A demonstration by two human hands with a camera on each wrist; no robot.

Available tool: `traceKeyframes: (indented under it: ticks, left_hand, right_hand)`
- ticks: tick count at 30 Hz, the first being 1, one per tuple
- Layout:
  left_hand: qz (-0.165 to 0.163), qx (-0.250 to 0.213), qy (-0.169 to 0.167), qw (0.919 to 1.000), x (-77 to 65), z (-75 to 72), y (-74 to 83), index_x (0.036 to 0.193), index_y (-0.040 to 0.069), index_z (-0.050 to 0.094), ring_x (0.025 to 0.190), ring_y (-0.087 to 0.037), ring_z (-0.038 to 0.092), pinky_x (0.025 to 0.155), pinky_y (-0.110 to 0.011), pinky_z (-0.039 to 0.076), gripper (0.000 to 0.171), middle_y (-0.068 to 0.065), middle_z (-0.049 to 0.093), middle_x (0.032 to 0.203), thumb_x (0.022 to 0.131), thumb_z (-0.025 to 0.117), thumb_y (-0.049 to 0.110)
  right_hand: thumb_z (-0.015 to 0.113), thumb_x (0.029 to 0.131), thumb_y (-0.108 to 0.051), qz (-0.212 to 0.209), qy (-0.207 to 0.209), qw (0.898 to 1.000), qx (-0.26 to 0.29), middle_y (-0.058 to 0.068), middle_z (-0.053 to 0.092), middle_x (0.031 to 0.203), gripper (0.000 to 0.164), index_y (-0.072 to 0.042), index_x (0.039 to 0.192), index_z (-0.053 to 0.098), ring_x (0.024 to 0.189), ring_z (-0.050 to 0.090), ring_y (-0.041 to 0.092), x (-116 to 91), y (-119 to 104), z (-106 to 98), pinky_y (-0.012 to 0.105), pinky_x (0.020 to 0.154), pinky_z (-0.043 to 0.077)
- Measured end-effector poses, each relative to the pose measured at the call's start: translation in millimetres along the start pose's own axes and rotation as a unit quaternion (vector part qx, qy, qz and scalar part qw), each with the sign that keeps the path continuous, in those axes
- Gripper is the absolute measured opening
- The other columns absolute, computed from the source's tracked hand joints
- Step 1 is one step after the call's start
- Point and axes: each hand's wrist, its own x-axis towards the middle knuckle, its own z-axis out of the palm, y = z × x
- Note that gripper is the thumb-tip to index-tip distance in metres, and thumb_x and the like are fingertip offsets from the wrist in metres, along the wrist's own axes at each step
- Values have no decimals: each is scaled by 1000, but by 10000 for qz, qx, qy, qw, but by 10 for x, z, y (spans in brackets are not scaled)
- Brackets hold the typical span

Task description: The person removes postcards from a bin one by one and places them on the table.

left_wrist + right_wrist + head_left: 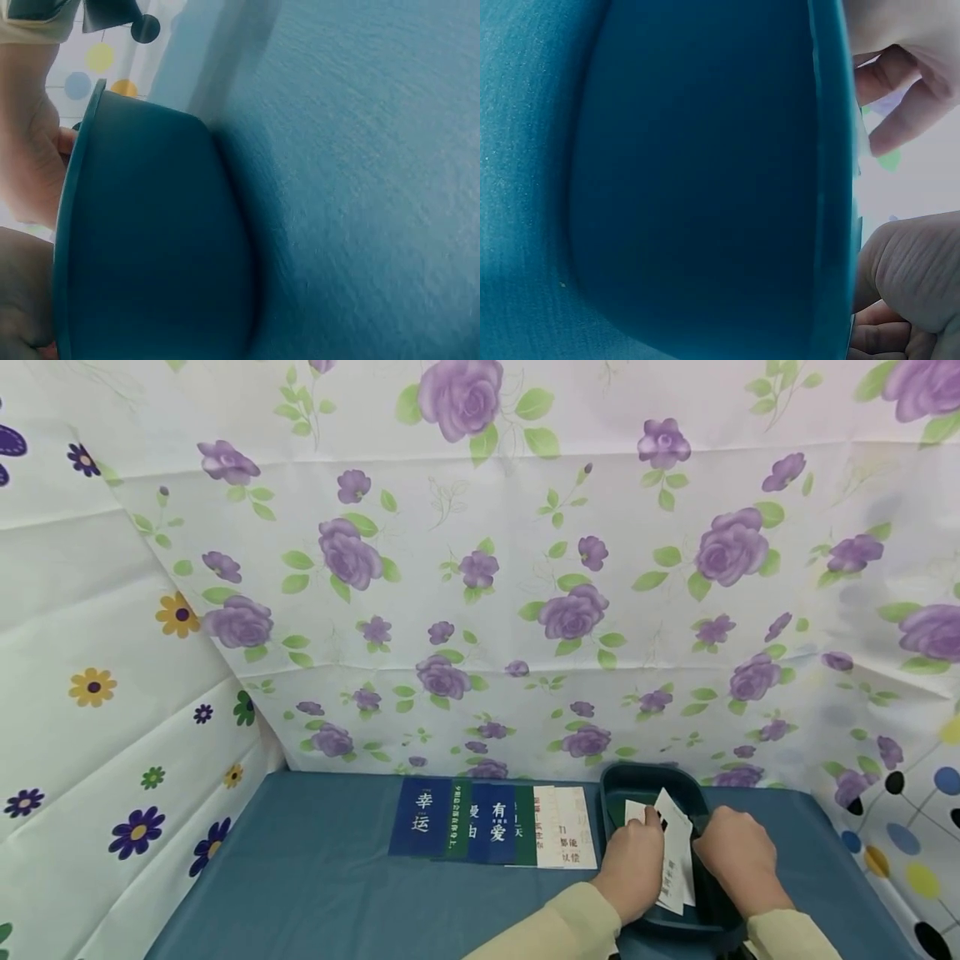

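Observation:
My left hand (633, 864) reaches over the near left rim of a dark teal plastic bin (651, 772) and pinches white cards (678, 852) with printed characters, which stick up at a slant inside it. On the right side of the bin, my right hand (738, 860) has its fingers curled over the rim, with the edge of a dark card (701, 823) at its thumb. The bin wall (157, 232) hides most of both hands in the wrist views. Between the bin and the background, thumb and fingers of the left hand (907, 67) show in the right wrist view.
Left of the bin lies an overlapping row of cards: blue cards (422, 818), dark green cards (457, 818) and cream cards (573, 827). A teal cloth (315, 860) covers the table. Flower-printed sheets (480, 610) rise behind it and at the sides.

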Motion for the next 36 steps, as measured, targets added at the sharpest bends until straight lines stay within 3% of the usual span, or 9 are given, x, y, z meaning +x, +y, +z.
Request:
traceKeyframes:
  ticks: [4,9,14,20,25,31,36]
  left_hand:
    - [158,-582,65,9982,-10,-37,-56,124,8,52,66,-2,63,53,-17,48,36,2,67,78,91,60,19]
    - [143,-1207,130,9925,-42,-67,-87,108,14,59,63,4,60,46,-12,42,24,7,66,77,85,65,11]
    - [26,-1971,44,9804,-38,-117,-120,98,18,62,57,8,55,43,-10,38,25,10,64,74,79,66,2]
    - [-178,-2763,-49,9609,-53,-198,-168,112,20,63,63,6,57,49,-12,43,43,7,66,81,77,63,-4]
    - [-432,-3026,-20,9521,-98,-270,-199,119,22,61,68,4,58,53,-14,46,47,6,68,88,78,68,0]
    - [-689,-2925,96,9537,-98,-335,-231,113,15,65,68,2,60,51,-13,45,34,2,69,90,80,71,7]
    - [-810,-3140,2,9460,-104,-379,-281,114,14,65,73,1,62,54,-14,47,32,0,69,94,82,70,10]
  right_hand:
    - [68,80,-23,25,-6,10000,-1,20,65,80,29,4,92,66,61,57,27,-7,-5,9,40,48,44]
    - [67,81,-22,129,-19,9999,-40,23,65,84,32,5,97,65,62,57,27,9,-12,29,40,48,45]
    - [66,80,-18,161,60,9999,1,21,65,82,26,4,95,66,61,57,25,21,-17,31,38,47,44]
    - [66,79,-18,79,164,9998,26,20,64,78,25,4,91,65,60,57,25,24,-1,33,39,46,43]
    - [68,79,-19,49,191,9998,54,21,64,79,28,5,92,64,61,56,26,24,19,40,39,46,44]
    - [69,79,-21,70,206,9998,-1,24,64,83,34,8,96,64,62,56,27,34,7,38,40,48,45]
    - [68,80,-21,147,129,9998,-38,22,62,82,34,8,98,62,63,53,27,37,7,47,38,49,42]
